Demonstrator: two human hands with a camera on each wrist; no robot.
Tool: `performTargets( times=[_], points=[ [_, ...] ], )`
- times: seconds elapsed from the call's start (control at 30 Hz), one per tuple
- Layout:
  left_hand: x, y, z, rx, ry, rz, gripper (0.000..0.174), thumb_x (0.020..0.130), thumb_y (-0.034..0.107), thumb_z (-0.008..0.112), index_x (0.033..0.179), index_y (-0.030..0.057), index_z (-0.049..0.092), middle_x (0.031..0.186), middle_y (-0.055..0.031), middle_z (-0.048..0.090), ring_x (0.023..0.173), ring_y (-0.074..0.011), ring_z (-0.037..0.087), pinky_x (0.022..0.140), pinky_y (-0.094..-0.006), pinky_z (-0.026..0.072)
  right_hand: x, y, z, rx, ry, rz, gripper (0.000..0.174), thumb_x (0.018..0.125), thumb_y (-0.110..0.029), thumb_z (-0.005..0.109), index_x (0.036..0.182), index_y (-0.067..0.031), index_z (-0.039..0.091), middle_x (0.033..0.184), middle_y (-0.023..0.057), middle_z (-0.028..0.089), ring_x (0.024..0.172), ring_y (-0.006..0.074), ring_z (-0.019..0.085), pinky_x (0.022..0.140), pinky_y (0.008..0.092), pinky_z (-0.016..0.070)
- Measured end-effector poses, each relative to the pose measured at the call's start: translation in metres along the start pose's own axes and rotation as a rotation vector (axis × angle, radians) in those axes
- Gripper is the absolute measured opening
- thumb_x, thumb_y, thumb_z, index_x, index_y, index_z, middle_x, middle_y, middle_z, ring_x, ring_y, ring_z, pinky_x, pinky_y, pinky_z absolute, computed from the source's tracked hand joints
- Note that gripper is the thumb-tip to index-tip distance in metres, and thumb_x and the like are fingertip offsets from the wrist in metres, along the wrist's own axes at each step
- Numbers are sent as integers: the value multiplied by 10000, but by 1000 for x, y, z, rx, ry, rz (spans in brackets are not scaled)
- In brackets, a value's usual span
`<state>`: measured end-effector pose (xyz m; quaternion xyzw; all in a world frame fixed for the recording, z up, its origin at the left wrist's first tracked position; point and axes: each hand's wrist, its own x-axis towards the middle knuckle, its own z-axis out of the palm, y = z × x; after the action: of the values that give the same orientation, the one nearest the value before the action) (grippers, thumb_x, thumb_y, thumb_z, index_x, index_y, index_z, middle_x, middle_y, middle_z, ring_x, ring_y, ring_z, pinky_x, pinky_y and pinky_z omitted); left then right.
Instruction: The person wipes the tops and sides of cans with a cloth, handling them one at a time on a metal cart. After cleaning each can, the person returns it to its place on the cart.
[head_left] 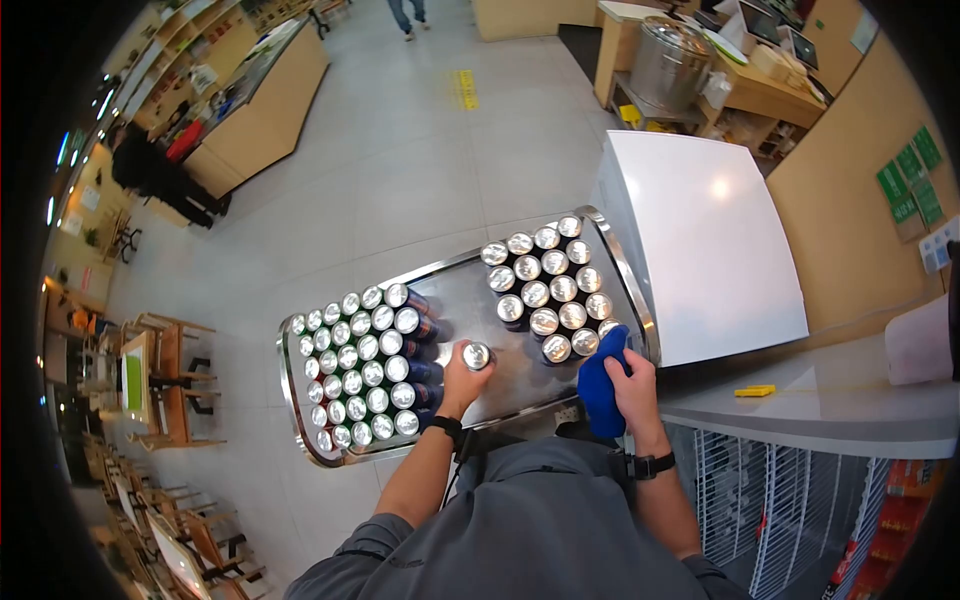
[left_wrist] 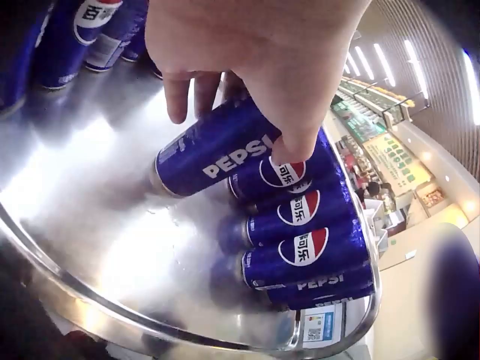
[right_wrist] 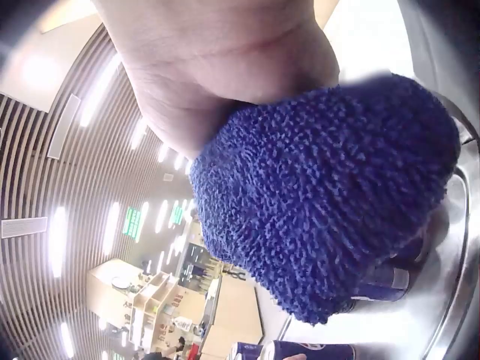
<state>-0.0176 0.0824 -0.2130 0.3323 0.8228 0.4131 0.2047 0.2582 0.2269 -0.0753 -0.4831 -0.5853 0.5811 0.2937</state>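
Observation:
In the head view my left hand [head_left: 466, 382] grips a blue can [head_left: 477, 355] over the bare middle of the metal tray [head_left: 480, 400]. The left wrist view shows that Pepsi can [left_wrist: 217, 154] tilted, with the thumb of my left hand [left_wrist: 259, 45] along it and other Pepsi cans close by. My right hand [head_left: 634, 392] holds a blue cloth [head_left: 602, 385] at the tray's right front corner, beside the right group of cans [head_left: 563, 288]. In the right wrist view the fluffy cloth [right_wrist: 322, 187] hides the fingers of my right hand [right_wrist: 225, 67].
A larger group of cans [head_left: 372, 373] stands on the tray's left part. Right of the tray are a white box-like surface [head_left: 700, 240] and a grey counter [head_left: 820, 400] with a yellow object [head_left: 755, 391]. A person in black [head_left: 160, 172] stands far left; another person's legs [head_left: 405, 12] show ahead.

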Motion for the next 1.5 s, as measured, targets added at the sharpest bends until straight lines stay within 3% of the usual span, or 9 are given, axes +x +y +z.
performTargets(
  times=[0.27,0.4,0.53,0.63,0.67,0.77,0.93,1.33,1.5],
  points=[
    [-46,23,-44,-148,-153,-51,577,691,246,871,1155,21,611,1002,-138,723,933,-221,708,848,-345,547,12,15,26,-141,-216,-181,181,885,-110,678,964,52,665,824,150,651,759,223,614,704,347,486],
    [-55,67,-59,-326,-170,48,556,711,169,855,1165,19,571,966,-73,671,896,-138,626,837,-303,521,3,-34,37,-234,-362,-308,214,867,-121,692,993,50,667,955,166,649,859,273,636,778,369,502],
    [-62,126,-66,-211,-169,208,557,712,183,847,1173,14,584,958,-87,678,889,-135,637,827,-305,527,-11,-68,52,-265,-429,-592,277,857,-144,704,1061,43,676,1109,178,639,1004,331,658,890,381,522],
    [-67,158,-67,-263,-273,230,568,693,234,861,1169,35,620,1020,-136,698,934,-280,689,849,-365,535,-23,-76,56,-348,-582,-649,416,835,-209,761,1189,-5,683,1209,183,616,1041,356,639,915,410,520],
    [-70,155,-57,-408,-256,239,583,686,241,874,1178,49,627,1027,-143,695,929,-316,690,836,-375,541,-26,-71,57,-383,-559,-709,508,822,-253,787,1264,-34,666,1245,179,604,1070,353,627,936,419,513],
    [-72,166,-56,-299,-174,344,587,684,247,885,1174,52,626,1022,-139,697,922,-327,692,820,-385,547,-32,-76,49,-428,-490,-696,553,813,-275,796,1292,-37,654,1239,174,608,1093,350,615,952,428,509],
    [-73,188,-58,-145,-89,336,594,669,225,882,1171,52,614,1056,-145,680,972,-349,673,846,-402,539,-42,-82,42,-506,-280,-733,476,743,-218,863,1147,-17,713,1192,152,613,1048,329,620,889,408,529],
    [-77,199,-53,-225,-145,419,464,744,123,793,1172,71,622,1156,-130,643,1038,-366,654,881,-409,532,-59,-92,36,-491,-315,-761,498,814,-197,802,1268,-42,669,1345,191,535,1173,374,575,964,425,504],
    [-80,200,-51,-164,-128,352,497,728,144,807,1169,35,605,1079,-156,678,991,-383,679,853,-434,551,-53,-91,41,-494,-232,-748,387,844,-208,773,1163,-1,700,1203,173,600,1082,353,610,919,428,506]
  ],
)
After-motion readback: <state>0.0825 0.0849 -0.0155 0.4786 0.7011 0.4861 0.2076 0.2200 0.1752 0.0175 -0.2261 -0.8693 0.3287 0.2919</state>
